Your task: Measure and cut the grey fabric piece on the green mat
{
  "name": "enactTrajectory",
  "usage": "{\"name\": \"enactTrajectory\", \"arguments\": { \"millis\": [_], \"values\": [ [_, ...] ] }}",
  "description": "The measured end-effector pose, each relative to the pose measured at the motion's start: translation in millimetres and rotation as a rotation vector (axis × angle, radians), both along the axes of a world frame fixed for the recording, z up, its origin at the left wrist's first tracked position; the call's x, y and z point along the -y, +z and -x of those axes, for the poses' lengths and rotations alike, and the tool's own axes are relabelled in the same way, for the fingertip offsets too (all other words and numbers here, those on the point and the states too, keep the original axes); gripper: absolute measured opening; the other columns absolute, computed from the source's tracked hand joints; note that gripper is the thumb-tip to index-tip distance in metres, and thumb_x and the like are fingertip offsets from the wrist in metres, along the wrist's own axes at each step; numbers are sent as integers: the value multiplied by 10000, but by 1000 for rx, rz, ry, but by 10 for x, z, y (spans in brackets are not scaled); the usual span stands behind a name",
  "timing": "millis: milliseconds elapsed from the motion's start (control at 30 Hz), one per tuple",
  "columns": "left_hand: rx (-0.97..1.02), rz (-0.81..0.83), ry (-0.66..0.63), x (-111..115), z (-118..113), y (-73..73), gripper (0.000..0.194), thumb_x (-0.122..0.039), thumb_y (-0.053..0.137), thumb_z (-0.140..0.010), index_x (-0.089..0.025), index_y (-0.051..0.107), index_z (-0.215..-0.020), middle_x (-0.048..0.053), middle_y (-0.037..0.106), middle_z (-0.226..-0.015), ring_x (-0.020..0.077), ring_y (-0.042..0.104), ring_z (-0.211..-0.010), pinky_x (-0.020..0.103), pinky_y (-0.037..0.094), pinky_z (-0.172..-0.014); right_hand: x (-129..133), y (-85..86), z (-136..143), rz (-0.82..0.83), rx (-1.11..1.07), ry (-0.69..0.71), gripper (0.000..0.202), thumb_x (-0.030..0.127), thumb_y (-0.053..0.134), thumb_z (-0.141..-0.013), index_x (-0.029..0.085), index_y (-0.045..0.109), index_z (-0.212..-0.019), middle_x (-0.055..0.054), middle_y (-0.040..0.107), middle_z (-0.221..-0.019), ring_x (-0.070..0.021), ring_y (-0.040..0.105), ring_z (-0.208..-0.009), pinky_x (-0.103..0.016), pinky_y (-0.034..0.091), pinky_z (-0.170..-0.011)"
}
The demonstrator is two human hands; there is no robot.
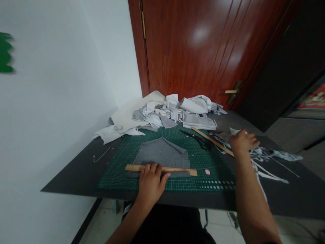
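In the head view, the left hand (151, 183) rests on a wooden ruler (177, 170), its fingers laid over it, released rather than gripping. The ruler crosses the near part of a gray fabric piece (162, 154) on the green cutting mat (119, 176), atop the desk (76, 179). Right of the black-handled scissors (204, 144), the right hand (242, 140) is over tangled scraps (264, 154), fingers spread; whether they grasp anything, I cannot tell.

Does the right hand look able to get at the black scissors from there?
Probably yes: the right hand is off to the right of the black scissors, whose handles look uncovered; only a thin wooden strip seems to lie between.
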State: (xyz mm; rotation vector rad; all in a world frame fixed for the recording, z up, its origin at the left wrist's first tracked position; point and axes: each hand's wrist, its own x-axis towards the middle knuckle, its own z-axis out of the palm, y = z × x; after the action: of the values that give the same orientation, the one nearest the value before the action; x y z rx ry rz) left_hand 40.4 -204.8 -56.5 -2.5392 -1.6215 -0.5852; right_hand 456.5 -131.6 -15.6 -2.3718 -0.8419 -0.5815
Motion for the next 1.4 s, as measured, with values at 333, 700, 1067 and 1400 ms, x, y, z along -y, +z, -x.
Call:
{"name": "enactTrajectory", "arguments": {
  "millis": [333,700,1067,1400],
  "values": [
    [-6,6,-88,35,-21,-18,253,-394,604,-987,-168,685,-1065,101,675,-1106,306,579,-1063,460,474,-872,-249,-205,485,484,57,450,442,117,480,-901,133,692,-1288,-240,708,-1230,-401,590,-1193,-539,396,-979],
    [19,29,-105,56,0,-18,349,-497,611,-981,-172,697,-1072,95,676,-1091,313,582,-1048,493,468,-879,-298,-302,264,534,-99,347,300,293,584,-898,172,788,-1080,-199,745,-1096,-384,683,-1052,-511,501,-864],
    [53,92,-163,70,9,-39,243,-412,601,-1005,-191,700,-1022,69,683,-1062,291,590,-1051,483,475,-903,-100,-1,1338,307,212,883,392,152,411,-1025,217,621,-1349,-118,764,-1059,-242,710,-839,-293,465,-706],
    [47,114,-384,79,37,-76,361,-438,686,-945,-195,646,-1208,72,668,-1215,293,564,-1163,489,462,-1032,275,-306,2283,460,216,1438,251,220,522,-1026,161,726,-1159,-161,694,-1189,-281,632,-1108,-378,490,-959]
  ]
}}
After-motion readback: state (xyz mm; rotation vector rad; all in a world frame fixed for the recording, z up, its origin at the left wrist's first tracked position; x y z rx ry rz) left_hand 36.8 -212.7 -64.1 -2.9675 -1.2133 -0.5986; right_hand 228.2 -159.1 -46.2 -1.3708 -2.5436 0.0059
